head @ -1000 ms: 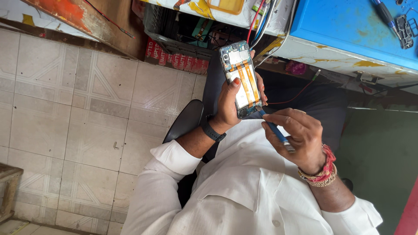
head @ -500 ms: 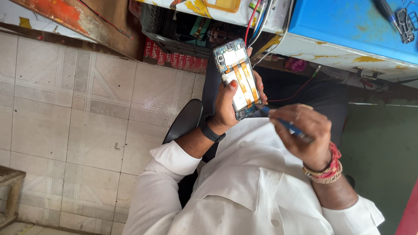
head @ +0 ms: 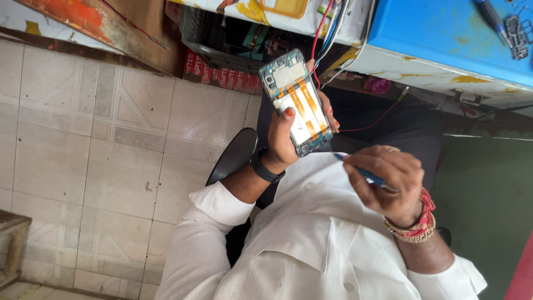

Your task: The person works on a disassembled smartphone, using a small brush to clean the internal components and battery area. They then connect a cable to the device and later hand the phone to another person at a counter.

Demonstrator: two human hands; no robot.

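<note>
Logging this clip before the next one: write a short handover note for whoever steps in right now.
Left hand: grips the opened phone, back cover off, insides facing up.
Right hand: holds a thin blue tool, tip just beside the phone's lower end, not touching it.
Done: phone is open, with orange flat cables and the board exposed.
Left: work inside the phone, then closing it; no cover is in view.

Bright, even daylight, soft shadows, mild glare on the pale floor tiles (head: 111, 166), mostly sharp focus.
</note>
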